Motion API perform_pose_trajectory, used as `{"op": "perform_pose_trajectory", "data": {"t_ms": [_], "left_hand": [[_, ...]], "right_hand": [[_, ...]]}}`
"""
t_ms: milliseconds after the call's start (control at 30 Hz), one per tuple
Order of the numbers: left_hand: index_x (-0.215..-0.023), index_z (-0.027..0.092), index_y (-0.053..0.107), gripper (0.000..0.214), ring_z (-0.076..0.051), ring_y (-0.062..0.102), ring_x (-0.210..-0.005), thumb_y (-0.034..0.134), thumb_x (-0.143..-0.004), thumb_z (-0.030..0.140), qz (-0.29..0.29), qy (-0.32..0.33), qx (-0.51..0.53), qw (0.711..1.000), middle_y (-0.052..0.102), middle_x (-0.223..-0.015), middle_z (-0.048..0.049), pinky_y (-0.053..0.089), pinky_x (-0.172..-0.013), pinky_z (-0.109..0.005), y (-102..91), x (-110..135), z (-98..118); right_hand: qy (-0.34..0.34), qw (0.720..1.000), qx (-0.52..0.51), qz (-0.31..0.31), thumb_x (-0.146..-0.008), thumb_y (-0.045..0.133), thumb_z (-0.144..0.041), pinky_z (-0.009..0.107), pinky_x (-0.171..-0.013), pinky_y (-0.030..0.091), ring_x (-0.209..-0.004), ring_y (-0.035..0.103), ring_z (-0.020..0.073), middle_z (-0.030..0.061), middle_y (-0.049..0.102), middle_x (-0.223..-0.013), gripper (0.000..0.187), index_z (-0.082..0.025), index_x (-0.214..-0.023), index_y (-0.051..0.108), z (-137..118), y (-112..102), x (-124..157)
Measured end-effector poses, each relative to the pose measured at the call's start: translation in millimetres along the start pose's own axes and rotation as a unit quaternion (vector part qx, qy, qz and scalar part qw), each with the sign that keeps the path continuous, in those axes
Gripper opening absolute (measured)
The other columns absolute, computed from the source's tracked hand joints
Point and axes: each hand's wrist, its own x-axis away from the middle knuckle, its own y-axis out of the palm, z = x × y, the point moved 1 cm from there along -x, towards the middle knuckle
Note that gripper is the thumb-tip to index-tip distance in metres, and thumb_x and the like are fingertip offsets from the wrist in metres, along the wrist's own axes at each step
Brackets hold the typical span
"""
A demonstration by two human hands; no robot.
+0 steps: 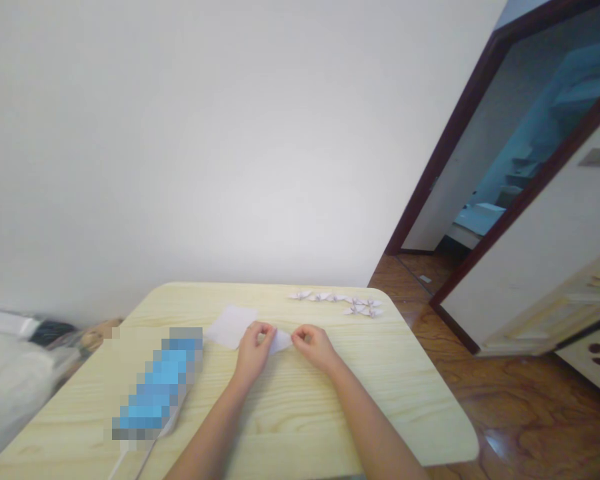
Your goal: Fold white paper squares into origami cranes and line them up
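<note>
A small white folded paper (280, 341) lies on the light wooden table (300, 407) between my two hands. My left hand (254, 347) pinches its left end with fingers curled. My right hand (314, 344) pinches its right end the same way. Just left of my left hand sits a small stack of white square paper sheets (230, 325). Several finished folded paper cranes (340, 302) lie in a row near the table's far right corner.
A blurred blue object (163, 383) lies on the table's left part, with white cords (130, 460) trailing off the front edge. A white wall stands behind the table. An open dark-framed doorway (485, 187) and wooden floor are at the right.
</note>
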Motion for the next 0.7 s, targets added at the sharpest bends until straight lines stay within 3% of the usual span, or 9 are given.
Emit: {"op": "perform_pose_trajectory", "data": {"t_ms": [167, 267, 333, 433, 567, 700], "left_hand": [[-0.068, 0.017, 0.057, 0.031, -0.020, 0.055, -0.071, 0.044, -0.071, 0.045, 0.062, -0.092, 0.029, 0.993, 0.060, -0.068, -0.0027, 0.043, -0.065, -0.030, -8.7, -6.7, -6.8], [-0.066, 0.016, 0.058, 0.034, -0.018, 0.056, -0.066, 0.047, -0.068, 0.048, 0.027, -0.111, 0.074, 0.991, 0.060, -0.063, -0.0011, 0.043, -0.062, -0.027, -7.2, -7.1, -3.2], [-0.064, 0.016, 0.058, 0.034, -0.018, 0.055, -0.064, 0.050, -0.066, 0.049, 0.005, -0.110, 0.093, 0.990, 0.059, -0.061, -0.0004, 0.043, -0.060, -0.026, -4.4, -5.9, 0.5], [-0.063, 0.015, 0.058, 0.034, -0.017, 0.055, -0.063, 0.053, -0.066, 0.049, -0.013, -0.112, 0.118, 0.987, 0.059, -0.060, -0.0001, 0.042, -0.060, -0.026, -1.1, -4.2, 3.7], [-0.069, 0.015, 0.061, 0.036, -0.016, 0.055, -0.063, 0.052, -0.067, 0.049, -0.047, -0.142, 0.163, 0.975, 0.060, -0.063, -0.0005, 0.042, -0.057, -0.024, -0.4, -3.3, 3.8], [-0.094, 0.017, 0.064, 0.041, -0.017, 0.057, -0.076, 0.052, -0.069, 0.049, -0.097, -0.172, 0.194, 0.961, 0.065, -0.084, -0.0036, 0.043, -0.061, -0.024, -1.6, -2.7, 3.8]], "right_hand": [[0.020, 0.999, 0.010, 0.025, -0.076, 0.049, -0.025, 0.022, -0.055, 0.041, -0.057, 0.053, 0.0125, -0.0001, 0.060, -0.059, 0.019, -0.016, -0.065, 0.062, 13.6, -12.3, -1.6], [-0.021, 0.998, -0.021, 0.060, -0.075, 0.053, -0.025, 0.026, -0.068, 0.044, -0.069, 0.056, 0.0139, 0.0026, 0.062, -0.075, 0.013, -0.017, -0.079, 0.062, 6.6, -14.2, -0.8], [-0.068, 0.995, -0.036, 0.058, -0.069, 0.061, -0.022, 0.028, -0.075, 0.044, -0.077, 0.056, 0.0143, 0.0041, 0.061, -0.090, 0.025, -0.019, -0.094, 0.058, -3.0, -11.1, 0.8], [-0.103, 0.994, -0.037, 0.020, -0.071, 0.059, -0.020, 0.028, -0.076, 0.043, -0.078, 0.056, 0.0142, 0.0031, 0.061, -0.086, 0.022, -0.020, -0.093, 0.060, -13.4, -5.0, 3.0], [-0.068, 0.996, -0.057, 0.019, -0.076, 0.055, -0.025, 0.027, -0.073, 0.044, -0.075, 0.058, 0.0147, 0.0030, 0.064, -0.079, 0.013, -0.019, -0.084, 0.064, -11.2, -4.1, 2.8], [-0.016, 0.995, -0.098, 0.031, -0.078, 0.052, -0.026, 0.028, -0.074, 0.045, -0.078, 0.059, 0.0158, 0.0038, 0.065, -0.081, 0.014, -0.017, -0.082, 0.063, -3.0, -7.1, 0.5]]}}
